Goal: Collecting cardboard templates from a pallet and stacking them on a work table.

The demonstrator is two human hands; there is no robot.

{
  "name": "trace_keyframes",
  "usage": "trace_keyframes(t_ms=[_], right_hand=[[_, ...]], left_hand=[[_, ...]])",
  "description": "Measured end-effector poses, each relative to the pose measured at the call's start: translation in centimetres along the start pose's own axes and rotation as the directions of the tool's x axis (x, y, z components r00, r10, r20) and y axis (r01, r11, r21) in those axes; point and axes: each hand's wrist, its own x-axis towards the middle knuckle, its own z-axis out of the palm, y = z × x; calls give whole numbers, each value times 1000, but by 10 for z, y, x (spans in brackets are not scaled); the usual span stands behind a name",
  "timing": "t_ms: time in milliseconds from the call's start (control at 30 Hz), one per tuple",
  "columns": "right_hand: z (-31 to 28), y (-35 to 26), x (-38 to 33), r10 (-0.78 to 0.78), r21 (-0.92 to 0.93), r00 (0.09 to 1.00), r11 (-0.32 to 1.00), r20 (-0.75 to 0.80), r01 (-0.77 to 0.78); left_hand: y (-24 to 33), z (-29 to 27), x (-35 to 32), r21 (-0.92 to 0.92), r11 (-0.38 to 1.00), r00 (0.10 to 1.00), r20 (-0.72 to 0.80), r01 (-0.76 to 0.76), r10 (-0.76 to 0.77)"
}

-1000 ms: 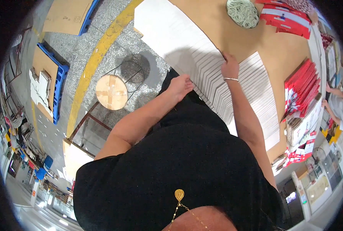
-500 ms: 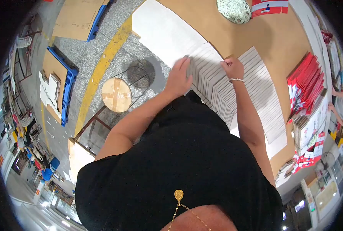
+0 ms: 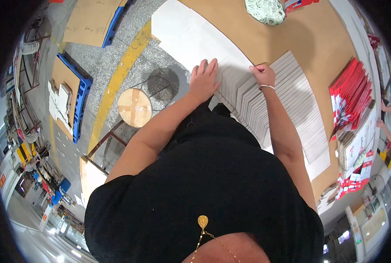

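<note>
A fanned row of flat white card sheets (image 3: 241, 98) lies overlapped across the brown table, its top sheet (image 3: 184, 33) broad and bare at the far left. My left hand (image 3: 203, 82) rests on that white card near the table's near edge, fingers stretched and slightly spread. At the far edge of the same row, my right hand (image 3: 263, 74) pinches the sheet's rim between thumb and bent fingers; how many sheets it grips is hidden. Just right of it, another fanned row of white sheets (image 3: 298, 103) spreads toward the near right.
Pale green rubber bands (image 3: 265, 11) fill a round container at the back. Red folded card pieces (image 3: 351, 94) stand stacked at the right. A round-topped stool (image 3: 135, 108) is on the floor at left, near blue pallets (image 3: 81, 105) holding cardboard. Another person's arm (image 3: 389, 107) shows at far right.
My left hand's fingers have spread out on the card. My right hand has moved slightly up and left with the pinched rim, and plain white card covers more of the fanned edges between the hands.
</note>
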Motion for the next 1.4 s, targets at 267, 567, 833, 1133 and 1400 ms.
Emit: trace_keyframes(t_ms=[267,567,833,1133,1400], right_hand=[[-1,-15,2,-69,28,997,997,-20,70],[-5,-22,10,-124,45,984,992,131,119],[12,-20,15,75,72,994,994,74,-80],[11,-27,16,97,37,994,994,54,-99],[14,-18,16,-4,94,1000,996,0,4]], left_hand=[[-4,-1,-1,-4,1000,1000,3,18,-18],[-18,-2,1,-77,996,997,-47,53,-57],[-17,-3,3,-157,981,992,-37,115,-122],[-18,-2,7,-223,961,984,-31,164,-176],[-16,-4,8,-266,950,982,-48,161,-180]])
